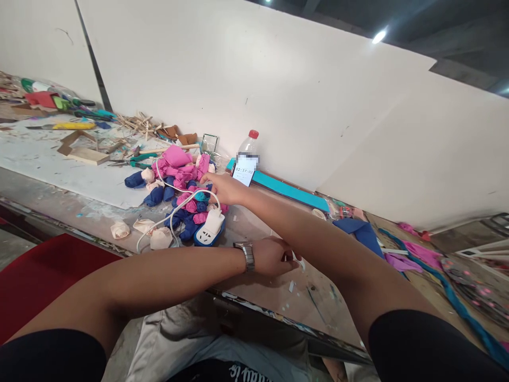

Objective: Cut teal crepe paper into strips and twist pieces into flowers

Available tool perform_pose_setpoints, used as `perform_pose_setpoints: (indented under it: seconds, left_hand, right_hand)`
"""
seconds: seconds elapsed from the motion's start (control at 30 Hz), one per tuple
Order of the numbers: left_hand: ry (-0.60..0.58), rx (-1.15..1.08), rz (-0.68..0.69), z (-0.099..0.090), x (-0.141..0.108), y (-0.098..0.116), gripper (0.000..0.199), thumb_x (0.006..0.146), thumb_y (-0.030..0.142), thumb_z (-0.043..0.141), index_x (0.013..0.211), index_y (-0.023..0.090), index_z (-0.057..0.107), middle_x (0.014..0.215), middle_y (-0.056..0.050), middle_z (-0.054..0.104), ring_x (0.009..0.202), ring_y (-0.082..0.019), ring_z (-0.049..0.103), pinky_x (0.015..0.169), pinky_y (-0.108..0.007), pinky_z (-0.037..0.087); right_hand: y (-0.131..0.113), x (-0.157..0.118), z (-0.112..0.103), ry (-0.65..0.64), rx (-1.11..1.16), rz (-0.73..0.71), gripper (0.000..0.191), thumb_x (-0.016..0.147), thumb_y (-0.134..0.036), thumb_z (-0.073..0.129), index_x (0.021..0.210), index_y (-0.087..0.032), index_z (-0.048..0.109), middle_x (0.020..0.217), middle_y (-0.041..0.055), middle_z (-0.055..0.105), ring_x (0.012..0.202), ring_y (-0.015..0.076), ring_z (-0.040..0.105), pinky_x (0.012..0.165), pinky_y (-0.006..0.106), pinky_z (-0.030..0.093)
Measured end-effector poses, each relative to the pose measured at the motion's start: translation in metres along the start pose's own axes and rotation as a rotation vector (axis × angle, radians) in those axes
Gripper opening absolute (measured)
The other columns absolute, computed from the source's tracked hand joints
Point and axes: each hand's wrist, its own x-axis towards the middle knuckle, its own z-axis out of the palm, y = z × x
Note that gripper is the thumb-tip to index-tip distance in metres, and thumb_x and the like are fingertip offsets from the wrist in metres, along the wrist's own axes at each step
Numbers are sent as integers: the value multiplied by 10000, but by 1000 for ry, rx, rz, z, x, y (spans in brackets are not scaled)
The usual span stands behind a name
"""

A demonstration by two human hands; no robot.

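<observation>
My right hand reaches across to the right edge of a pile of pink, blue and cream crepe-paper flowers. Its fingers are curled, and what they grip, if anything, is hidden. Below my right forearm, my left hand, with a metal watch on the wrist, hovers low over the table; its fingers are bent and partly hidden. A white power strip with its cable lies on the near side of the pile. Loose cream flowers sit to the left.
A phone showing a timer leans on a clear bottle. Behind them runs a turquoise strip. Green-handled pliers, a yellow cutter and wood sticks lie left. Blue paper is at the right.
</observation>
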Motion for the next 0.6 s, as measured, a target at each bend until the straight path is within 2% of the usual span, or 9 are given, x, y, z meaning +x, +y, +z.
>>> perform_pose_setpoints:
  seconds: [0.1, 0.2, 0.27, 0.33, 0.4, 0.5, 0.6]
  left_hand:
    - [4, -8, 20, -2, 0, 2, 253, 944, 342, 619, 1117, 183, 713, 917, -26, 757, 789, -157, 649, 696, -262, 423]
    - [14, -22, 25, -3, -1, 3, 253, 954, 338, 599, 1120, 186, 716, 915, -29, 755, 767, -153, 636, 665, -259, 404]
    - [29, -12, 14, -3, 0, 3, 249, 948, 338, 603, 1116, 195, 719, 917, -25, 753, 763, -153, 628, 650, -260, 387]
    - [34, 1, 6, -1, 0, 3, 241, 937, 330, 623, 1111, 197, 722, 910, -22, 750, 761, -150, 621, 645, -258, 376]
    - [21, 4, 9, 0, 1, 3, 232, 935, 314, 635, 1107, 187, 723, 896, -22, 745, 753, -143, 616, 645, -252, 378]
    - [12, 4, 12, 2, 3, 1, 221, 942, 320, 640, 1089, 180, 727, 881, -25, 739, 743, -136, 610, 647, -244, 384]
    - [27, 10, 26, 3, 3, 0, 207, 933, 309, 643, 1071, 183, 733, 895, -28, 740, 759, -137, 612, 656, -241, 390]
  right_hand:
    - [6, -19, -5, 80, 12, -23, 505, 793, -114, 788, 1266, -185, 628, 762, -40, 717, 729, 148, 642, 687, 229, 368]
    - [14, -56, -8, 345, -7, -76, 153, 920, -246, 679, 1061, -202, 720, 750, -30, 693, 646, 118, 582, 658, 233, 364]
    - [26, -84, -9, 495, -26, -113, 192, 962, -353, 627, 972, -189, 728, 699, -19, 664, 598, 117, 542, 636, 245, 367]
    - [47, -110, -12, 590, -87, -73, 288, 987, -413, 574, 878, -187, 716, 673, -2, 653, 582, 125, 519, 627, 261, 370]
    - [76, -131, -17, 579, -186, 48, 341, 999, -433, 542, 822, -189, 703, 706, 22, 679, 626, 145, 545, 652, 272, 391]
    - [126, -154, -27, 425, -376, 366, 285, 998, -383, 519, 988, -181, 720, 955, 79, 754, 828, 198, 640, 791, 294, 461]
    - [171, -168, -30, 342, -425, 482, 250, 925, -237, 573, 1100, -153, 730, 1202, 141, 743, 1079, 269, 654, 949, 345, 473]
